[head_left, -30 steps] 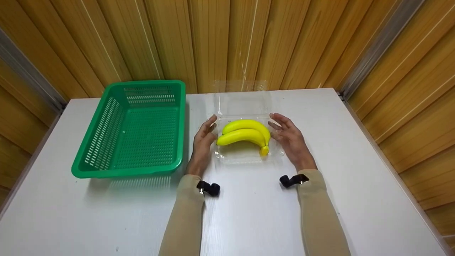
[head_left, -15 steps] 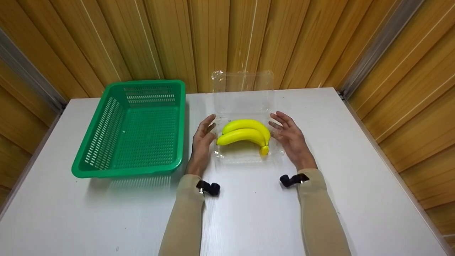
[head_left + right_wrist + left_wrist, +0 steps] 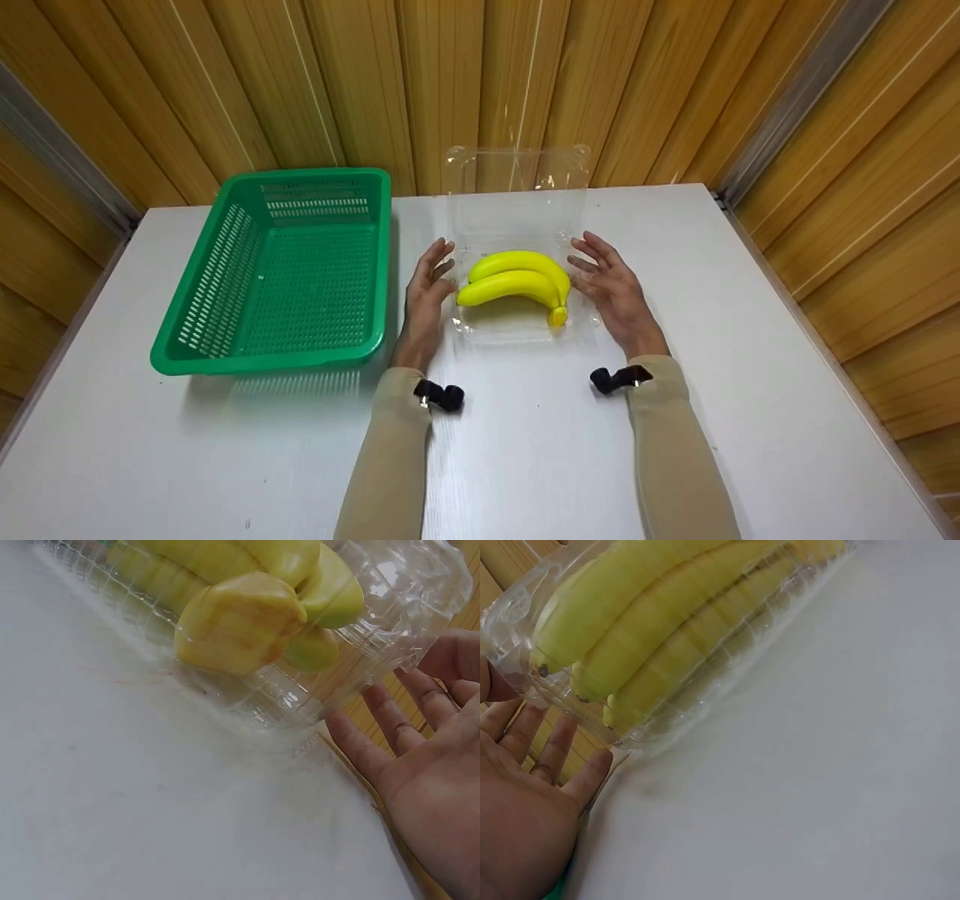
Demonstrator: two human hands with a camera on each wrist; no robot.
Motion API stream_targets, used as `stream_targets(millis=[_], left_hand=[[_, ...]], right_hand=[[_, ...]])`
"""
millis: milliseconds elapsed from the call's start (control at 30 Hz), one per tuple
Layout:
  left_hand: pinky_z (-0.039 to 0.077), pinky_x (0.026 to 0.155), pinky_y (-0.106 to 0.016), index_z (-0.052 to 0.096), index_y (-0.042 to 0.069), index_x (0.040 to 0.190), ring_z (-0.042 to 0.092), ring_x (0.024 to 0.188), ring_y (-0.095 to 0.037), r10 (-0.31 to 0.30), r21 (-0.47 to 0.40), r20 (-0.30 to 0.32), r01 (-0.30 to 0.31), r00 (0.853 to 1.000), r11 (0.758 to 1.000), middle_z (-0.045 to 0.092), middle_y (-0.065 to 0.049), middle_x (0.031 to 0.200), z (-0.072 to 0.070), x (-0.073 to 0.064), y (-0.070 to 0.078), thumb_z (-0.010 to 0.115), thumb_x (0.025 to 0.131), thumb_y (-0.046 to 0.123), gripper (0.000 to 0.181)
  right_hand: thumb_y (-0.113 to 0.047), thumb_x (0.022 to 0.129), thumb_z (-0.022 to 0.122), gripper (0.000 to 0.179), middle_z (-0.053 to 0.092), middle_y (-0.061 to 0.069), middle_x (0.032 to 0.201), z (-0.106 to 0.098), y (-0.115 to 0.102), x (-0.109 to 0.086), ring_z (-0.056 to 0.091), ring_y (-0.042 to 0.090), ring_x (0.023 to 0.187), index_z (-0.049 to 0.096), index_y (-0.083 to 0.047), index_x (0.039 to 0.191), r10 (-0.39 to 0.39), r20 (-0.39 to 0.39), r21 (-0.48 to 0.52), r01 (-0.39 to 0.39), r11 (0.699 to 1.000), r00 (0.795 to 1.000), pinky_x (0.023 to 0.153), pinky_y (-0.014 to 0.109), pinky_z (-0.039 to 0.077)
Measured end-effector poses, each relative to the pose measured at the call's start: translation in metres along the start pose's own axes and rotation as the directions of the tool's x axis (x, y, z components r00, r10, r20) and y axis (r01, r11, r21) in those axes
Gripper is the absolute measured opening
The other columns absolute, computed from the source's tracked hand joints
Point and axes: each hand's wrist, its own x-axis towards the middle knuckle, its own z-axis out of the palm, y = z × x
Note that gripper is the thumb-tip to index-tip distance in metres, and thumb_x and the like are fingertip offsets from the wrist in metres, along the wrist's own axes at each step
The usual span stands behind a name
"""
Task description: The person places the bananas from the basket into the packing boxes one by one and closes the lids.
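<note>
A bunch of yellow bananas lies in the base of a clear plastic clamshell box, its stem end toward the front right. The hinged lid stands raised at the back. At the box's left end is my left hand, fingers fairly straight and spread; its thumb and fingertips are at the box wall in the left wrist view. My right hand mirrors it at the right end, with extended fingers beside the wall in the right wrist view. Whether every fingertip touches the plastic is hard to tell.
To the left, a green plastic basket with slotted sides stands on the white table. Wood-panelled walls rise behind the table and on both sides.
The lid of the clear box has swung back and now stands wider and more distinct at the rear. Both hands and the bananas have stayed nearly still.
</note>
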Motion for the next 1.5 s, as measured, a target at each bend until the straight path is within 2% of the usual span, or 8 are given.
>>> stream_targets(millis=[133,333,400,533,733,1000,1200,1500], left_hand=[[0.040,0.117,-0.046,0.040,0.013,0.164,0.044,0.146,-0.029,-0.007,0.040,-0.004,0.007,1.000,0.999,0.049,-0.006,0.160,-0.0007,-0.0001,0.0010,0.047,0.094,-0.003,0.073],[0.041,0.114,-0.046,0.041,0.014,0.164,0.044,0.144,-0.027,-0.004,0.093,0.004,0.003,1.000,0.996,0.048,-0.006,0.161,-0.0012,0.0000,0.0023,0.047,0.094,-0.002,0.072],[0.042,0.114,-0.046,0.042,0.015,0.164,0.044,0.144,-0.027,-0.003,0.101,0.007,0.002,1.000,0.995,0.048,-0.005,0.161,-0.0010,0.0000,0.0025,0.047,0.095,-0.002,0.072],[0.041,0.116,-0.047,0.041,0.012,0.164,0.043,0.146,-0.029,0.005,0.111,0.012,-0.007,1.000,0.994,0.047,-0.004,0.162,-0.0003,-0.0005,0.0036,0.046,0.095,-0.001,0.070],[0.040,0.117,-0.045,0.042,0.009,0.162,0.043,0.148,-0.030,0.008,0.082,0.007,-0.009,1.000,0.997,0.047,-0.005,0.162,-0.0007,-0.0007,0.0031,0.047,0.094,-0.003,0.069],[0.039,0.119,-0.048,0.045,0.010,0.160,0.040,0.150,-0.036,0.015,0.021,0.005,-0.016,1.000,1.000,0.047,-0.009,0.161,-0.0019,-0.0001,0.0026,0.049,0.092,-0.006,0.070],[0.036,0.121,-0.051,0.045,0.004,0.157,0.040,0.150,-0.042,0.070,-0.014,0.015,-0.070,0.997,0.997,0.048,-0.015,0.160,-0.0030,0.0008,0.0018,0.049,0.092,-0.011,0.067],[0.037,0.120,-0.057,0.044,-0.005,0.154,0.039,0.147,-0.051,0.129,-0.078,0.033,-0.126,0.991,0.989,0.047,-0.022,0.159,-0.0050,-0.0003,0.0020,0.049,0.093,-0.018,0.062]], right_hand=[[0.010,0.103,0.051,0.064,0.043,0.011,0.161,-0.0002,0.0006,0.0005,0.042,0.035,0.147,0.044,-0.014,0.162,0.004,0.002,-0.014,-0.004,1.000,1.000,0.116,0.048,0.042],[0.010,0.103,0.052,0.066,0.043,0.011,0.162,0.0005,0.0005,0.0009,0.040,0.036,0.148,0.037,-0.006,0.164,0.004,0.004,-0.025,-0.004,1.000,1.000,0.114,0.045,0.044],[0.010,0.103,0.051,0.066,0.043,0.011,0.162,0.0005,0.0003,0.0007,0.040,0.036,0.148,0.034,-0.004,0.165,0.001,0.009,-0.030,-0.001,1.000,1.000,0.115,0.046,0.043],[0.010,0.103,0.050,0.064,0.043,0.010,0.163,0.0007,-0.0002,-0.0001,0.041,0.036,0.147,0.038,-0.006,0.163,-0.003,0.013,-0.038,0.003,0.999,1.000,0.117,0.049,0.041],[0.007,0.104,0.052,0.060,0.042,0.009,0.164,0.0007,-0.0001,-0.0008,0.043,0.034,0.147,0.042,-0.008,0.161,-0.001,0.024,-0.070,0.003,0.998,1.000,0.119,0.050,0.039],[0.005,0.104,0.052,0.058,0.043,0.009,0.164,0.0020,-0.0006,-0.0014,0.043,0.035,0.147,0.043,-0.006,0.159,0.001,0.022,-0.047,0.000,0.999,1.000,0.120,0.051,0.038],[-0.010,0.111,0.046,0.047,0.044,0.011,0.163,0.0005,-0.0030,-0.0016,0.043,0.037,0.147,0.045,-0.005,0.158,0.009,0.026,-0.002,-0.009,1.000,1.000,0.120,0.056,0.036],[-0.025,0.113,0.043,0.047,0.046,0.012,0.162,-0.0002,-0.0070,-0.0057,0.045,0.038,0.146,0.047,-0.007,0.156,-0.003,0.042,-0.034,0.004,0.999,0.999,0.120,0.060,0.034]])
